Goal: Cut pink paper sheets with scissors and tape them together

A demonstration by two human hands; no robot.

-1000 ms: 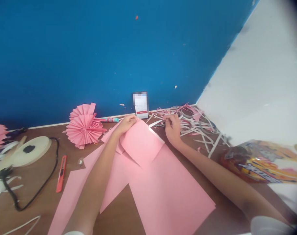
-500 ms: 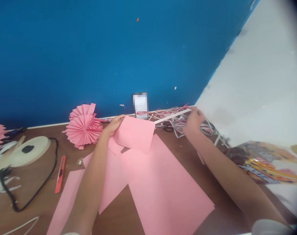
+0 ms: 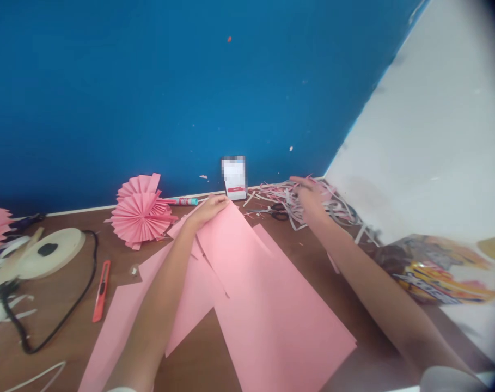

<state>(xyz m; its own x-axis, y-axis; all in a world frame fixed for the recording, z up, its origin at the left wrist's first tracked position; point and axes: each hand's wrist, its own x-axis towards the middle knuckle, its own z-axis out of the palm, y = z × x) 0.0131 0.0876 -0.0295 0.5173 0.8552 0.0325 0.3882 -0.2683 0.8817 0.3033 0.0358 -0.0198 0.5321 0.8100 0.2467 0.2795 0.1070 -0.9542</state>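
Note:
My left hand (image 3: 209, 211) is closed on the top edge of a pink sheet of paper (image 3: 231, 234), which hangs over other sheets. A larger pink sheet (image 3: 288, 321) lies on the table below it, and more pink sheets (image 3: 120, 316) extend left beneath my left forearm. My right hand (image 3: 310, 202) is over a tangled pile of pink and white paper strips (image 3: 288, 190), with a finger stretched out and no strip visible in it. Black-handled scissors (image 3: 277, 212) lie just left of the right hand.
A phone (image 3: 236, 177) leans against the blue wall. Pleated pink paper rosettes (image 3: 143, 215) stand at the left. A red box cutter (image 3: 102, 291), a glue gun's black cable (image 3: 94, 261) and a tape roll (image 3: 53, 253) lie left. A printed plastic bag (image 3: 431, 277) is at right.
The white strip between my hands has left my right hand, which moved left over the pile. My left hand moved right, and its pink sheet now lies lower over the larger one.

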